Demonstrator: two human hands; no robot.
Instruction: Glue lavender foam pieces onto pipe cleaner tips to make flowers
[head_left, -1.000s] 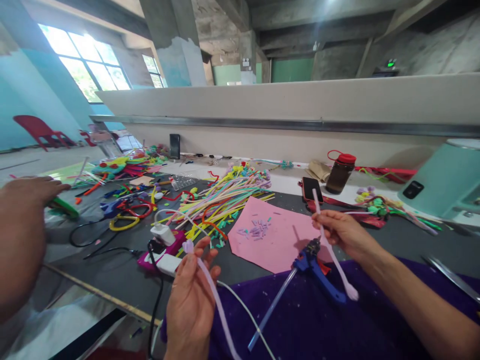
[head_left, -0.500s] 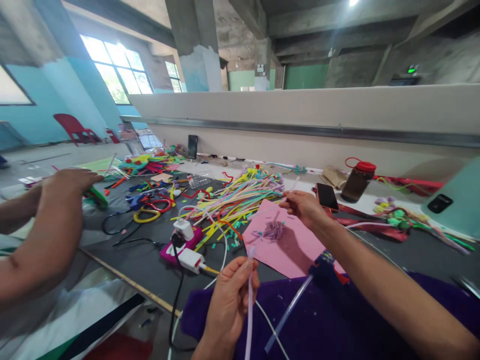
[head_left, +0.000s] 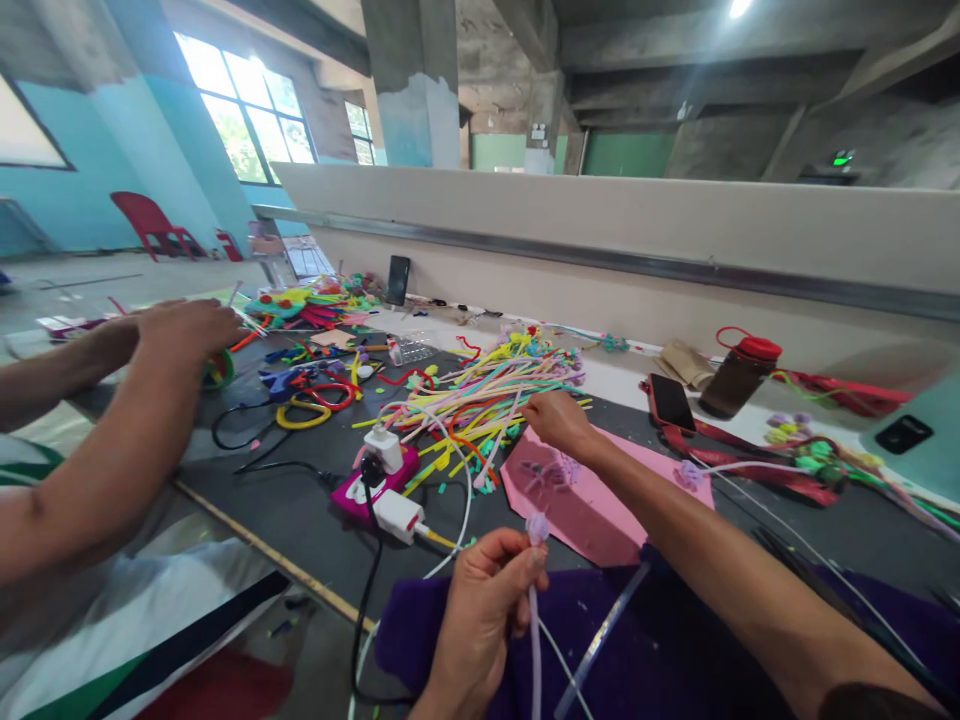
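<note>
My left hand (head_left: 499, 600) is closed in a pinch around a lilac pipe cleaner (head_left: 535, 640). A small fluffy lilac tuft (head_left: 537, 527) sits at its top. My right hand (head_left: 556, 416), fingers curled, reaches over the far edge of a pink sheet (head_left: 607, 490). A pale lilac pipe cleaner (head_left: 496, 445) slants down from its fingertips, which are partly hidden. Right beside that hand lies a big pile of yellow, pink, lilac and mint pipe cleaners (head_left: 465, 395). Short lilac pieces (head_left: 551, 475) are heaped on the pink sheet.
A purple power strip (head_left: 375, 490) with white chargers and cables stands left of my hands. Toward the right are a phone (head_left: 670, 403), a red-capped bottle (head_left: 742, 375) and a lilac-headed stem (head_left: 690, 474). Another person's arms (head_left: 142, 410) work at the left, near scissors (head_left: 304, 412).
My right hand has moved left and away from me, from above the pink sheet to the pile. My left hand still grips its pipe cleaner. The other person's hands have shifted right.
</note>
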